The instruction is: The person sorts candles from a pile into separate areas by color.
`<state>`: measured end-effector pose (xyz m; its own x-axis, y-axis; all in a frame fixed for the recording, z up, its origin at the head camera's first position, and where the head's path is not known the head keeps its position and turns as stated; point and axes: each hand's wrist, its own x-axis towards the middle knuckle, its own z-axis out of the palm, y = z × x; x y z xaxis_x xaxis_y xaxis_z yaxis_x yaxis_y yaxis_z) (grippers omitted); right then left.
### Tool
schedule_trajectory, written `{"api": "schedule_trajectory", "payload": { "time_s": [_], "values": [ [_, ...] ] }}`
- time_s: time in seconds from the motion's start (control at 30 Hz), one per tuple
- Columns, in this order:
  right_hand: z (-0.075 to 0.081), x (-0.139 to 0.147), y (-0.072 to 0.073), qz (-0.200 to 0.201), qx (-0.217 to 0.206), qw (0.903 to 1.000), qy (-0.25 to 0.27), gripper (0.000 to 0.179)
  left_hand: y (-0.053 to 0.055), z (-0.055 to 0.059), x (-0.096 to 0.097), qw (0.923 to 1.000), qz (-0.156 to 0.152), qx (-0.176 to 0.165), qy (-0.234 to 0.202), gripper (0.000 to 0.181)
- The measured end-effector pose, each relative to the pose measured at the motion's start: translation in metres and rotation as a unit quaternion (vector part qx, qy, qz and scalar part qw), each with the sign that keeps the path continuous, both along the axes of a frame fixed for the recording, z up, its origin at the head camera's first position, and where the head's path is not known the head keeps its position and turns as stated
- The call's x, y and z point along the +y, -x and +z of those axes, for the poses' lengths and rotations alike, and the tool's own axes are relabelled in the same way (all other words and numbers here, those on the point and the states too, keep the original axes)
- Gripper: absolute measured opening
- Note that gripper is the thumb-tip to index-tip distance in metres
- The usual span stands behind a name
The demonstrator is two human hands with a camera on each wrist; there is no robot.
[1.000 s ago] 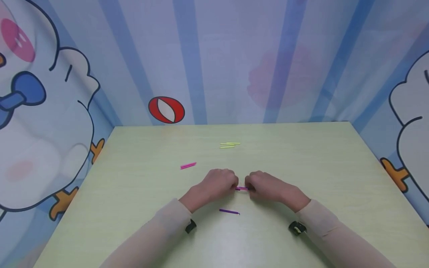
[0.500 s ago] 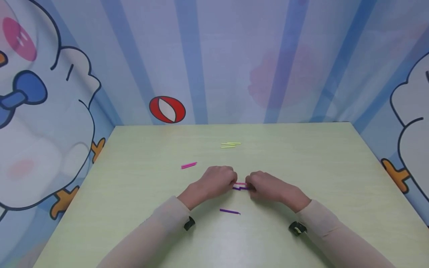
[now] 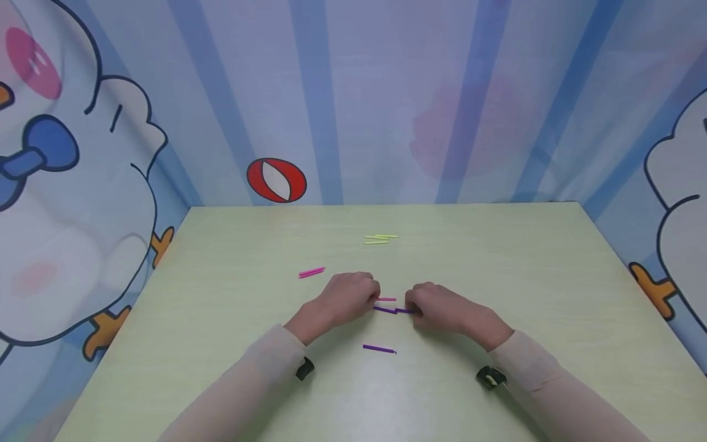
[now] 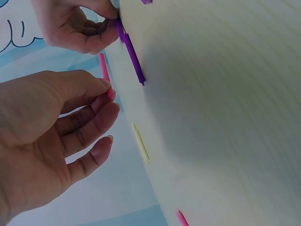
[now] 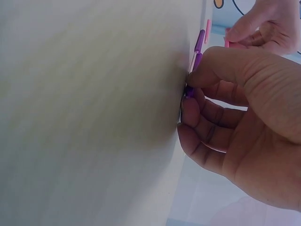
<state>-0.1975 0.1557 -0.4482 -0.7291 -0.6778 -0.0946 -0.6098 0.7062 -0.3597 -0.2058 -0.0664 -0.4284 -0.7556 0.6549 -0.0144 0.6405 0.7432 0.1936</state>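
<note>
My left hand pinches a thin pink candle between thumb and fingertips, lifted just over the table; in the left wrist view the pink candle points toward the other hand. Below it in the head view lies a purple candle on the table. My right hand pinches a second purple candle, whose end meets the first; its far part is hidden by the fingers. In the right wrist view this purple candle shows between thumb and fingertips, close to the tabletop.
A third purple candle lies nearer the person. Two pink candles lie to the left, and several thin yellow candles farther back on the pale table. A patterned cloth backdrop rises behind and at the sides.
My left hand has drawn the pink candle away from the purple ones, up and to the left, out of the right fingers. The right hand has barely moved.
</note>
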Motion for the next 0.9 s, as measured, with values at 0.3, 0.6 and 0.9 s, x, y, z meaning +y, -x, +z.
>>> {"api": "schedule_trajectory", "payload": {
  "time_s": [0.3,0.6,0.9],
  "values": [
    [0.001,0.001,0.001,0.002,-0.005,1.0000,0.005,0.009,0.005,-0.006,-0.017,0.9998,0.017,0.007,-0.003,0.011],
    [-0.004,0.003,0.002,0.000,-0.005,1.0000,0.003,0.009,0.011,-0.005,-0.028,0.9984,0.054,-0.017,-0.002,0.014],
    [-0.003,0.002,0.001,0.005,-0.001,1.0000,0.005,0.008,0.015,-0.009,-0.048,0.9964,0.083,-0.017,0.000,0.012]
  ]
}}
